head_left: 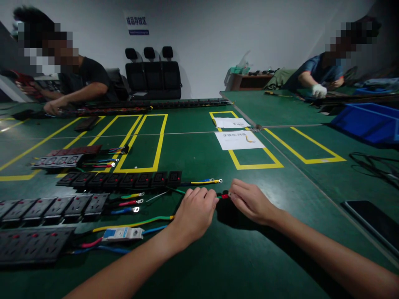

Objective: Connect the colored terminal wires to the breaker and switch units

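Observation:
Near the middle of the green table, my left hand (195,211) is closed, its fingers round a thin wire that seems to run from the black socket strip (129,179) behind it. A red-sleeved end of the wire (224,196) shows between my two hands. My right hand (254,202) pinches its tip, where a bit of metal, apparently a ring terminal, shows at the fingertips. Just beyond lies a yellow and blue wire pair with ring terminals (215,181). Beside my left wrist are a yellow-green wire (134,223) and a white-and-blue breaker (123,234).
More socket strips (52,209) with wires lie at left. Paper sheets (239,140) rest ahead among yellow tape outlines. A phone (370,224), black cable (374,168) and blue bin (369,122) are at right. Co-workers sit at far left (90,79) and far right (314,74).

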`<action>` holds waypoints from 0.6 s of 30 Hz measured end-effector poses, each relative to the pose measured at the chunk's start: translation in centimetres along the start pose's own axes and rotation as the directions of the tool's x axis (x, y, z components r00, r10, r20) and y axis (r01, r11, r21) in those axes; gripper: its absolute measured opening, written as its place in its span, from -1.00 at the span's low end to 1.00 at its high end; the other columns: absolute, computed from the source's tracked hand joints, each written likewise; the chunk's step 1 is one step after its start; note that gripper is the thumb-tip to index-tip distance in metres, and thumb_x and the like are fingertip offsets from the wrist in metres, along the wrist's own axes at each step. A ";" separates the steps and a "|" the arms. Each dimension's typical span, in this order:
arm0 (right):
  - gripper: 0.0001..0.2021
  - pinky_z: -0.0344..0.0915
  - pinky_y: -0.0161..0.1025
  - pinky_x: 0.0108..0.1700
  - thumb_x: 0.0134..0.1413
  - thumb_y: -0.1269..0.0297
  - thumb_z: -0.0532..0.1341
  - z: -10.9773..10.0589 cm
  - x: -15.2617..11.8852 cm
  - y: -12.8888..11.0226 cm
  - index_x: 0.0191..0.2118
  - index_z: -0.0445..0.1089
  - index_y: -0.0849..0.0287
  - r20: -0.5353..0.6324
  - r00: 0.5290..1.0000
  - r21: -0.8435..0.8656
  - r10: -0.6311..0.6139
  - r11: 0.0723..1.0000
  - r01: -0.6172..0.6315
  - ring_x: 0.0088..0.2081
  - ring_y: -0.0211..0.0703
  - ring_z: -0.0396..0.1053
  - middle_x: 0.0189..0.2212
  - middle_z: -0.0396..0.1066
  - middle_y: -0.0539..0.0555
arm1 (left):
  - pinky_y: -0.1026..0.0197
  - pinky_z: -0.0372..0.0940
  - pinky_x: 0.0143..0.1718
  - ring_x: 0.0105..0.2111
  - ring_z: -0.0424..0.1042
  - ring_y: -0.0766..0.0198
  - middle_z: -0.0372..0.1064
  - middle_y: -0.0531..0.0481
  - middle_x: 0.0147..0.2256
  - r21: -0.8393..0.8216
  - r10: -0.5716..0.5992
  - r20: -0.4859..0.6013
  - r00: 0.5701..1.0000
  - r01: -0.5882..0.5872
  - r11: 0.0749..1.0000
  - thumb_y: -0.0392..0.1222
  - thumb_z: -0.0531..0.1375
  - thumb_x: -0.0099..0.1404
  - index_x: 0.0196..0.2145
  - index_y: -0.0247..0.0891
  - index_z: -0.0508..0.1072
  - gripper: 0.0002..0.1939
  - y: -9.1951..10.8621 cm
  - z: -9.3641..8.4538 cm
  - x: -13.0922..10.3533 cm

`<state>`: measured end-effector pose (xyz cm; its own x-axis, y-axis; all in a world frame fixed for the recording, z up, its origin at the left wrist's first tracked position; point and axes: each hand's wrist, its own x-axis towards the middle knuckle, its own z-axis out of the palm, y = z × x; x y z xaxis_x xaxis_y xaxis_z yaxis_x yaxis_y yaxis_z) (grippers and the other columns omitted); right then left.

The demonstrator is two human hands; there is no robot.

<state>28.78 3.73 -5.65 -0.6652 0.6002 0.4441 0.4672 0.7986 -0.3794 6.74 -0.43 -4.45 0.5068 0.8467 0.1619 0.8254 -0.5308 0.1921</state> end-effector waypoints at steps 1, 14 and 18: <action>-0.76 0.15 -0.25 -0.41 0.38 0.41 -0.02 0.0 0.0 0.0 -0.36 0.22 0.11 0.002 1.000 0.005 0.002 1.000 -0.002 -0.44 -0.20 0.22 -0.45 0.21 0.00 | 0.05 0.22 -0.21 -0.23 0.37 0.10 0.41 -0.05 -0.22 0.007 0.001 0.001 1.000 -0.001 1.000 -0.21 -0.06 0.57 -0.17 -0.23 0.37 -0.76 0.0 0.0 0.0; -0.72 0.13 -0.25 -0.39 0.42 0.35 -0.04 0.2 -0.1 0.4 -0.38 0.23 0.12 0.059 0.997 0.048 0.041 0.998 -0.044 -0.43 -0.20 0.23 -0.45 0.23 0.01 | 0.05 0.26 -0.21 -0.22 0.39 0.09 0.43 -0.05 -0.22 0.056 0.013 -0.021 1.000 -0.011 0.998 -0.20 -0.01 0.55 -0.17 -0.23 0.37 -0.81 0.1 0.2 -0.3; -0.71 0.11 -0.25 -0.39 0.42 0.35 -0.04 0.3 -0.2 0.5 -0.39 0.23 0.13 0.065 0.997 0.036 0.039 0.998 -0.042 -0.44 -0.20 0.23 -0.46 0.22 0.01 | 0.07 0.26 -0.21 -0.23 0.40 0.11 0.43 -0.04 -0.23 0.063 0.017 -0.033 0.999 -0.015 0.998 -0.21 0.00 0.54 -0.17 -0.23 0.37 -0.83 0.1 0.2 -0.4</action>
<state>28.97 4.03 -6.16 -0.6828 0.6270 0.3751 0.4731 0.7706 -0.4270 6.65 -0.78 -4.72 0.5122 0.8359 0.1972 0.8318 -0.5400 0.1286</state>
